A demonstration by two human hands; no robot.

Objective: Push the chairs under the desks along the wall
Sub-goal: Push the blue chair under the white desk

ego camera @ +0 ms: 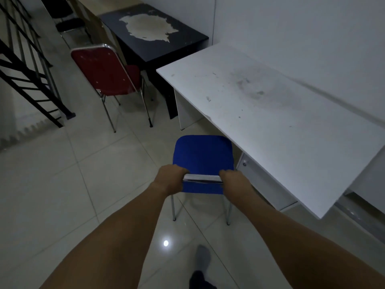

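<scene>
Judging by how things stand, the task is at an early stage. The blue chair (203,155) stands on the tiled floor (62,195) just beside the near-left edge of the white desk (270,113), its seat still out in the open rather than under the desktop, and it appears turned along the desk, not toward it. Farther left, the red chair (104,71) stands near the dark desk (154,36) with the worn top; only the far edge of its seat seems to reach that desk, so it looks not yet pushed in. A black chair (69,25) sits at the far end, too dim to judge. So at least two chairs seem left to do.

Both hands are clenched on the chrome top rail of the blue chair's backrest: the left hand (171,177) wraps the left end, the right hand (229,178) the right end, fingers curled over the bar with arms stretched forward.
</scene>
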